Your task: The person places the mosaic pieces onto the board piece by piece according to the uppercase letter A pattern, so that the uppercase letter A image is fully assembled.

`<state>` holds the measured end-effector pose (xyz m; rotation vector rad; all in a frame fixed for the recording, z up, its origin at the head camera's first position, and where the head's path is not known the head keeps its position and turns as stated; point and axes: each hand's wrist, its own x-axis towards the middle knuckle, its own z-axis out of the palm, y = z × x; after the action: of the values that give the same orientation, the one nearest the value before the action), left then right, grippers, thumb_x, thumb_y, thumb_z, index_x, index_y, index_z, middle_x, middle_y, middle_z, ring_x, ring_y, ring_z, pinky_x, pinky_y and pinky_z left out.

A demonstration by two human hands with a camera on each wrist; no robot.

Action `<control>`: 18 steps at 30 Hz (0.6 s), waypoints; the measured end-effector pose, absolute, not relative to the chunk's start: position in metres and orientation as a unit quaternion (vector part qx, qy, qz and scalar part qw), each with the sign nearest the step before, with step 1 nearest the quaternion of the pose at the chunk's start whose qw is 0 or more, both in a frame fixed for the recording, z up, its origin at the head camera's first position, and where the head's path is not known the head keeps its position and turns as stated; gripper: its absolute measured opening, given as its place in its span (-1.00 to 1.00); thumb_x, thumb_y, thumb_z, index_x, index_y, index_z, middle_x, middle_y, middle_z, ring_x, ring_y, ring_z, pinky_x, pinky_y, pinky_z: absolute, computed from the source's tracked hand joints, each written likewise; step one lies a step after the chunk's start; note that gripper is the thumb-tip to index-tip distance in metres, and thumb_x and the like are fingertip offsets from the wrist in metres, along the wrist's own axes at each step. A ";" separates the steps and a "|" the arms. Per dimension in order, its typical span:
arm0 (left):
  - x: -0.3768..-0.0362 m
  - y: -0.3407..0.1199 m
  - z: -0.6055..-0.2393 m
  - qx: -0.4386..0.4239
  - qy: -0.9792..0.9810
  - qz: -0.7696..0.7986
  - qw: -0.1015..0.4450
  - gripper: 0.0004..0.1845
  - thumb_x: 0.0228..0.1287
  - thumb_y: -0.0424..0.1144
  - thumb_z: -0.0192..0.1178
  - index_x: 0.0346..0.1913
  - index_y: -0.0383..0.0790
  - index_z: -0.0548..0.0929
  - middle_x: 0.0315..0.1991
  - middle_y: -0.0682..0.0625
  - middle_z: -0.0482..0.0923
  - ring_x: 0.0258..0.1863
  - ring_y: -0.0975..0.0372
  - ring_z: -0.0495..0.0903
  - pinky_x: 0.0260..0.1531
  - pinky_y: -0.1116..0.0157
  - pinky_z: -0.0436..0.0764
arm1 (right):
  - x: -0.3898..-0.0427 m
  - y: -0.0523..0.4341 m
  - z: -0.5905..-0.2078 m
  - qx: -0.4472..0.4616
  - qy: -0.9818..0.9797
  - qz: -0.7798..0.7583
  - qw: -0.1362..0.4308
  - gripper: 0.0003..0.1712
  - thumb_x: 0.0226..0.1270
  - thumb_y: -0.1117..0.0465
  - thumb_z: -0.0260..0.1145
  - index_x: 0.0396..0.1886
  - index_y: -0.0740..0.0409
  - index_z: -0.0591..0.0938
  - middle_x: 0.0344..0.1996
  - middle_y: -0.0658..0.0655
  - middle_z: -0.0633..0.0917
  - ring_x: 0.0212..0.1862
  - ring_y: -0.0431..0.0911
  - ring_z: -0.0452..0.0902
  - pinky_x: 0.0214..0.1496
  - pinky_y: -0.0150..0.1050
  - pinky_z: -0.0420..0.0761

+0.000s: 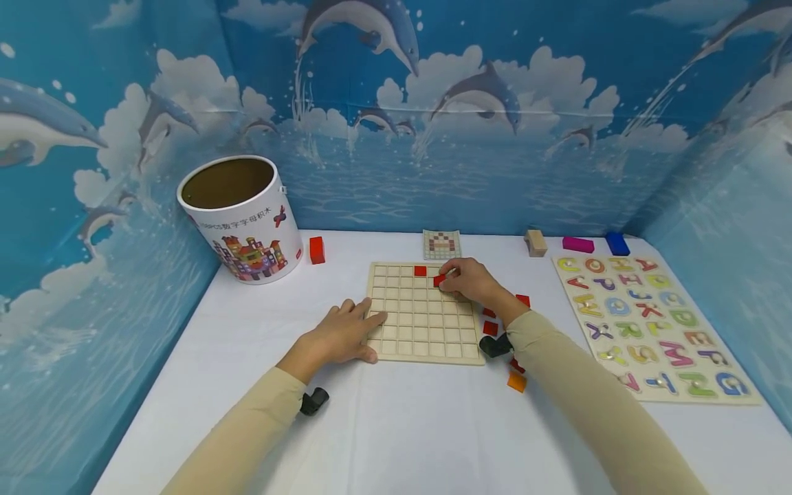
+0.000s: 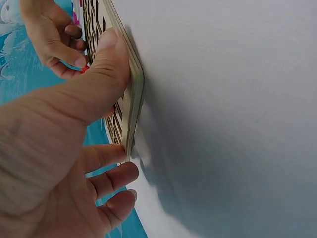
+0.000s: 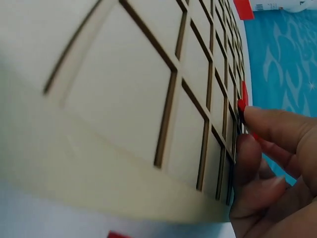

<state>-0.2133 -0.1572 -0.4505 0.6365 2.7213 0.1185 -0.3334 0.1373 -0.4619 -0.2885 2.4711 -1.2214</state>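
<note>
A square wooden grid board point(image 1: 427, 323) lies on the table. My left hand point(image 1: 340, 333) rests at its left edge, fingers spread; in the left wrist view the thumb point(image 2: 111, 57) presses on the border. Over the board's upper part, my right hand point(image 1: 467, 278) pinches a small red square tile point(image 1: 438, 280) between thumb and fingers. Whether that tile sits fully in a cell, I cannot tell. Another red tile point(image 1: 420, 271) lies in the top row, just left of it. Behind the board is a small patterned card point(image 1: 442, 245).
Loose red tiles point(image 1: 491, 328) and an orange block point(image 1: 517, 381) lie right of the board, partly under my right arm. Farther right is an alphabet board point(image 1: 656, 330). A white bucket point(image 1: 247, 240) and a red block point(image 1: 317, 250) stand at back left; several blocks point(image 1: 578, 244) lie at back right.
</note>
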 end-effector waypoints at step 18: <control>-0.216 -0.156 -0.451 0.221 0.958 0.044 0.178 -0.04 0.17 0.19 0.41 0.59 0.10 0.25 0.62 -0.19 0.04 0.41 -0.05 0.21 0.35 -0.05 0.28 | -0.325 0.136 -0.455 -0.130 0.911 -0.368 0.129 -0.62 0.48 0.17 0.29 0.23 0.14 0.64 -0.19 0.20 0.64 -0.23 0.03 0.47 -0.17 -0.11 0.47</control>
<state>-0.2157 -0.1561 -0.4505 0.6242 2.7098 0.1239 -0.3249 0.1364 -0.4554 -0.3764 2.6489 -1.0708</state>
